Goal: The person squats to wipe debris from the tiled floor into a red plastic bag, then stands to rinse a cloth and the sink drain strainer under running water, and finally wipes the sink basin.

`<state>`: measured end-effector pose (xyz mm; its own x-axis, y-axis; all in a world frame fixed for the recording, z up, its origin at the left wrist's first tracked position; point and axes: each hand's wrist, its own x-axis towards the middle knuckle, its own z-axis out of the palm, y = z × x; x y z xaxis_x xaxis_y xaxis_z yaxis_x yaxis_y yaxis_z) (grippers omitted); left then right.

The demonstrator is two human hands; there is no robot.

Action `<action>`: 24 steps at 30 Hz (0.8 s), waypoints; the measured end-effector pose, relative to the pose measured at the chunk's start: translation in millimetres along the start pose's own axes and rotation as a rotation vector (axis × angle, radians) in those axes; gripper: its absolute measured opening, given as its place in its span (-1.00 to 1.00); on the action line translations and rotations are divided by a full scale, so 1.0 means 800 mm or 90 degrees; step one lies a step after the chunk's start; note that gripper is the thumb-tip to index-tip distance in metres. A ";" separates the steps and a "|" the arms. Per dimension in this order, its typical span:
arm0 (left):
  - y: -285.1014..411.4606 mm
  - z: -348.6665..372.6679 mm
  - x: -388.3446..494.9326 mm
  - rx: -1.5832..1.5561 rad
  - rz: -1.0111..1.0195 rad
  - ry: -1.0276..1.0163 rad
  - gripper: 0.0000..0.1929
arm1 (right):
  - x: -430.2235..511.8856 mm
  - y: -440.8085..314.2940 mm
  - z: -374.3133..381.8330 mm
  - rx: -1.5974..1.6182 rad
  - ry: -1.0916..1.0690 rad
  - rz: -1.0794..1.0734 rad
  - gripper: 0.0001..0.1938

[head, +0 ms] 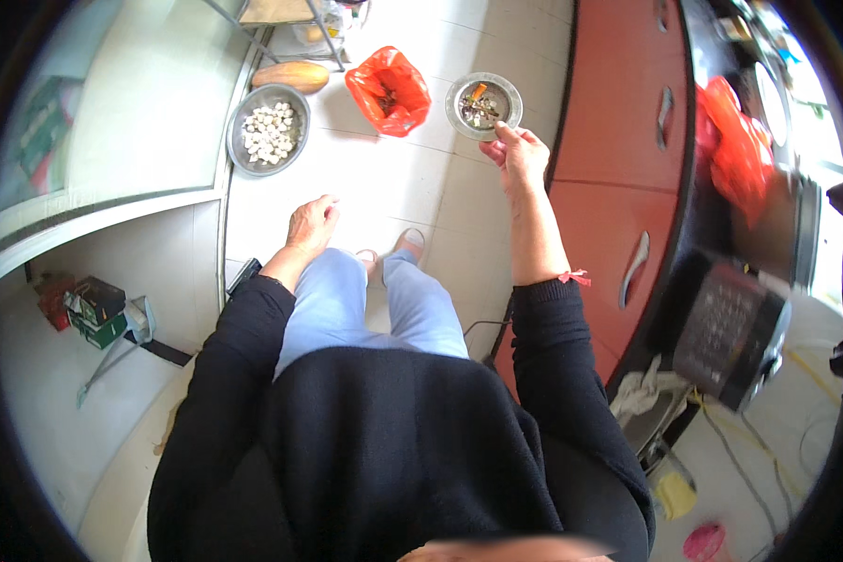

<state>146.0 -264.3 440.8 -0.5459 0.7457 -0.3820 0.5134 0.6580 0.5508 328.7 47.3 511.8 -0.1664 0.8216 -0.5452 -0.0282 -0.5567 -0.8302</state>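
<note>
My right hand grips the near rim of a round metal bowl over the floor, thumb on top. Food scraps, dark bits and an orange piece among them, lie in the bowl. To the bowl's left, an open red plastic bag stands on the floor; dark matter shows deep inside it. My left hand hangs beside my left knee, back upward, with fingers curled and the palm hidden. Nothing shows in it. Farther forward sits a grey basin of whitish pieces, perhaps garlic or mushrooms.
A long orange-brown squash rests behind the basin, near a metal rack. Red cabinets with metal handles line my right, below a dark counter holding another red bag. A glass sliding door runs along my left.
</note>
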 end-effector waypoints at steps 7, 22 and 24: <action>-0.040 0.065 0.093 -0.105 -0.065 0.183 -0.76 | 0.137 0.117 0.092 -0.184 -0.056 -0.007 -0.88; -0.016 0.179 0.143 -0.419 0.053 0.179 -0.83 | 0.332 0.318 0.224 -0.692 -0.039 -0.169 -0.83; -0.027 0.183 0.153 -0.436 0.052 0.205 -0.84 | 0.352 0.348 0.227 -0.931 0.000 -0.298 -0.81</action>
<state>164.6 -172.0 273.3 -0.7444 0.6523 -0.1427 0.0919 0.3118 0.9457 94.7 101.2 148.5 -0.4183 0.8835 -0.2109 0.8867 0.3468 -0.3058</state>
